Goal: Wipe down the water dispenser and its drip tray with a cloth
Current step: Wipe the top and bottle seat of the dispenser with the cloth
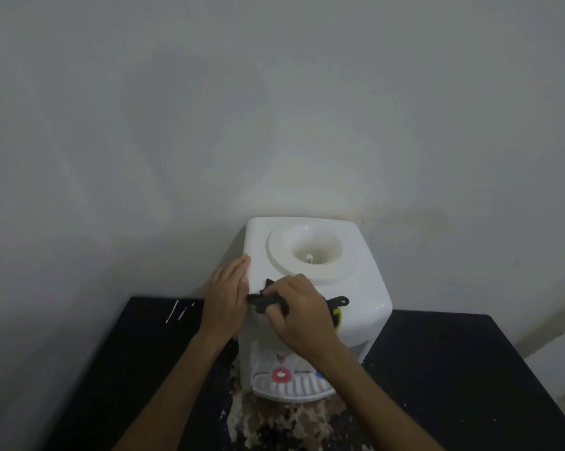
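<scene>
On the dispenser [356,255], right hand [302,309] grips cloth [261,299]; left hand [227,294] flat.

black worn tabletop [453,369], grey wall [274,109]

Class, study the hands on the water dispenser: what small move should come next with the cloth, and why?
Probably slide the cloth rightward along the top front edge of the dispenser. The right hand grips the cloth at the left front corner, the left hand lies flat against the left side, and the drip tray below lies untouched.
</scene>
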Motion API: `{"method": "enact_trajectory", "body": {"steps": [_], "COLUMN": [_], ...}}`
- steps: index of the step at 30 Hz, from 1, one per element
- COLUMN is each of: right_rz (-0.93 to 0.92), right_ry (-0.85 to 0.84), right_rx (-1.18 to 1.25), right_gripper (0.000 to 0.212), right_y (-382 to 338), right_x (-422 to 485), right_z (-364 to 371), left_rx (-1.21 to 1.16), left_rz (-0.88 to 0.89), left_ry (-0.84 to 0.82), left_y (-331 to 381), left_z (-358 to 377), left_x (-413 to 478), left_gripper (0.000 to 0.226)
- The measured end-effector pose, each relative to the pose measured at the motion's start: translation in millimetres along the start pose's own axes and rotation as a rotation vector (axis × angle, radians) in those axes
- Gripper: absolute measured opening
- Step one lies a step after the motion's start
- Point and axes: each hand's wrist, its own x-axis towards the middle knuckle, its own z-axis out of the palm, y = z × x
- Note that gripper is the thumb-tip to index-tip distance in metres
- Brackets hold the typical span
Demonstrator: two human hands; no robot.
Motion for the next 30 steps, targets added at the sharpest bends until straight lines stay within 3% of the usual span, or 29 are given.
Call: {"method": "enact_trajectory", "body": {"steps": [6, 11, 15, 18, 23, 30], "right_rz": [-0.142, -0.257, -0.346, -0.241, 0.213, 0.119], "right_ry": [-0.024, -0.145, -0.093, 0.044, 0.213, 0.143], "right_rx": [-0.164, -0.014, 0.032, -0.005, -0.195, -0.324], "right_gripper": [0.020, 0.026, 0.017, 0.012, 0.022, 0.030], "right_y": [13.4, 19.1, 35.5, 54.5, 53.4, 15.7], "right_x": [16.4, -4.7, -25.6, -36.0, -21.1, -14.5], "right_z": [6.0, -4.1, -24.9, -40.3, -34.3, -8.9], "left_rx": [-0.018, 0.035, 0.055, 0.038, -0.027, -0.068], "left_rz": [-0.007, 0.010, 0.014, 0.016, 0.011, -0.013], "left_ry": [0.021, 0.019, 0.007, 0.016, 0.031, 0.047], "left_y": [0.7, -2.8, -4.3, -4.2, -1.7, 1.7], "left_z": [0.4, -0.4, -0.3, -0.2, 1.6, 5.7], "left_x": [-1.5, -1.1, 1.5, 0.4, -0.9, -1.0], "left_gripper": [0.061, 0.060, 0.059, 0.059, 0.060, 0.064]}}
